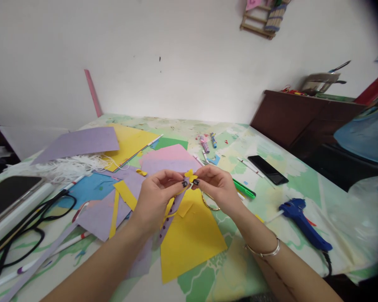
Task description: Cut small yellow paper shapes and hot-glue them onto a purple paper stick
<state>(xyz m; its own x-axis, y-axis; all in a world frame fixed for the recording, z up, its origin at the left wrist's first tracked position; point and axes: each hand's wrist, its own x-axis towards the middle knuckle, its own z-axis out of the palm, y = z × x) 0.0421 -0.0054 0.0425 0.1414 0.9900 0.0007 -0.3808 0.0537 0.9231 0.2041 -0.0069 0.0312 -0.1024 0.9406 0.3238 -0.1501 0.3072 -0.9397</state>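
Above the yellow sheet (192, 247) both my hands meet at a small craft piece. My left hand (159, 193) is closed in a pinch on a purple paper strip (168, 220) with dark dots, which hangs down below the fingers. At its top is a small yellow paper flower (190, 175); my right hand (219, 186) pinches its lower edge between thumb and finger. A thin yellow strip curls around the purple one. Fingertips partly hide where the pieces join. A gold-coloured ring-shaped band (209, 203) lies beside my right hand.
A blue glue gun (305, 224) lies at the right, near a black phone (267, 170). A green cutter (244, 188) is beyond my right wrist. Glasses (34, 230), white string (78, 165), purple paper (82, 142) and several markers cover the left.
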